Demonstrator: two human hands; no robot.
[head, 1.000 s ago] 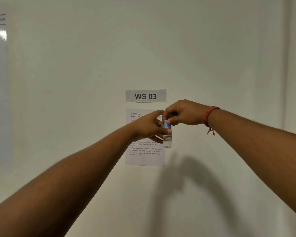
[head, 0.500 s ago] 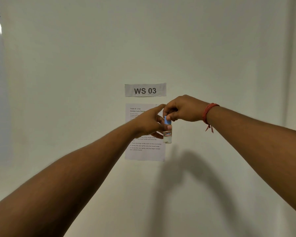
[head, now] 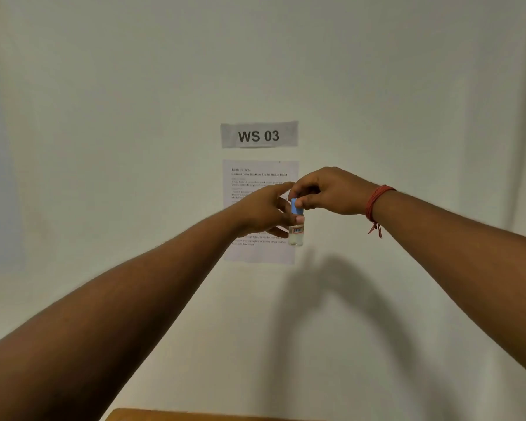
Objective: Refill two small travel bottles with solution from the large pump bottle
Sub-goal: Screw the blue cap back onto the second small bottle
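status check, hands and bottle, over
Left hand holds small bottle upright in the air. Right hand pinches its blue cap. Nothing in the way; pump bottle out of view.

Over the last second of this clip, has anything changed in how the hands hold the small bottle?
Hardly. The left hand still holds the small travel bottle by its body and the right hand still pinches the blue cap; the cap remains on. Only the view tipped down a little: a wooden edge now shows at the bottom. The WS 03 sign and instruction sheet stay on the wall.
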